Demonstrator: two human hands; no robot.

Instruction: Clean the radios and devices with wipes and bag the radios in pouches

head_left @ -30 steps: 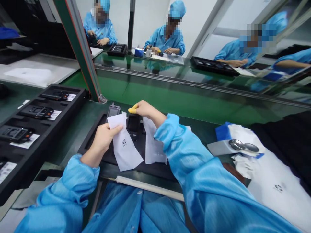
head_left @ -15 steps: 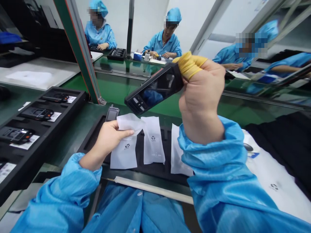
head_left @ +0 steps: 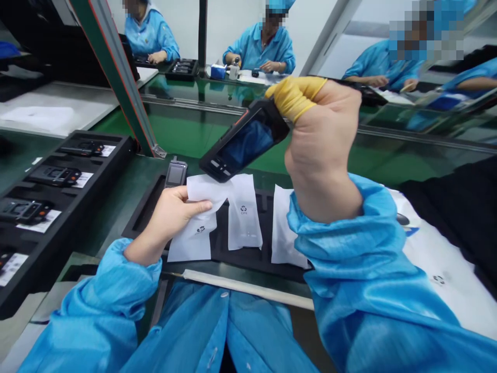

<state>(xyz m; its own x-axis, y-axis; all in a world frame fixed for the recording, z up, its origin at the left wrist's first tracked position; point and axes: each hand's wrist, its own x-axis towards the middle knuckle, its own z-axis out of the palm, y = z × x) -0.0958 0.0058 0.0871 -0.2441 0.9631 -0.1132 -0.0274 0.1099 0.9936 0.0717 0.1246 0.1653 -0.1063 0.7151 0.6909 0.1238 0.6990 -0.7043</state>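
My right hand (head_left: pixel 320 111), with yellow finger cots on some fingers, grips the upper end of a black handheld radio (head_left: pixel 246 140). The radio has a screen and two light buttons, and it tilts down to the left. Its lower end is close to the mouth of a white plastic bag (head_left: pixel 190 241); whether they touch I cannot tell. My left hand (head_left: pixel 176 210) pinches that bag near its top, thumb in front. Two more white bags, one with a recycling mark (head_left: pixel 244 217) and one further right (head_left: pixel 285 228), lie on a black foam tray (head_left: pixel 221 254).
Another handheld device (head_left: pixel 176 172) stands at the tray's back left corner. To the left, a long black foam tray (head_left: pixel 116 160) bears several devices with labels. White bag material (head_left: pixel 427 248) and black cloth (head_left: pixel 458 207) lie at right. Several co-workers (head_left: pixel 262 49) sit across the green bench (head_left: pixel 194 132).
The view has tilted down a little, so the scene sits higher. The radio's lower end has come closer to the bag's mouth. Both hands keep their grips.
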